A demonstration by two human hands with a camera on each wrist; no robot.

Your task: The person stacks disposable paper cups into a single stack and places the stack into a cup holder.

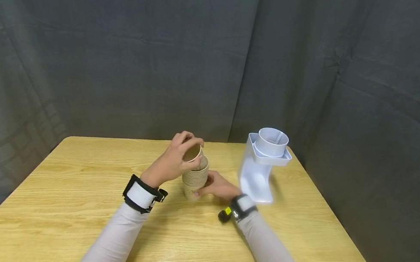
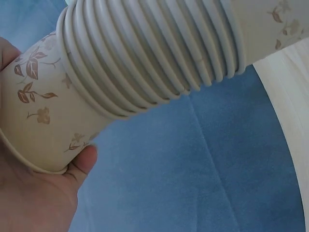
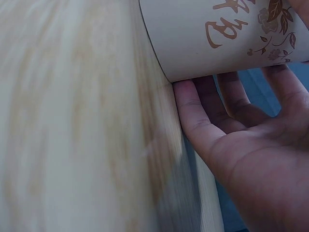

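Note:
A tall stack of nested paper cups (image 1: pixel 195 178) stands on the table, its rims piled close together. My left hand (image 1: pixel 177 158) holds a single paper cup (image 2: pixel 48 104) with brown leaf print, mouth up, at the top of the stack. The lower end of that cup meets the stack's top rim in the left wrist view. My right hand (image 1: pixel 218 186) grips the stack low down, thumb on the near side. In the right wrist view, fingers (image 3: pixel 193 108) touch the printed wall of the bottom cup (image 3: pixel 193 43) close to the tabletop.
Right of the stack stands a white plastic stand (image 1: pixel 254 182) with a tray-like top and a round white ring (image 1: pixel 272 142) in it. Beneath everything is a wood-grain table (image 1: pixel 85 197), and dark grey curtains (image 1: pixel 147 60) hang behind it and on the right.

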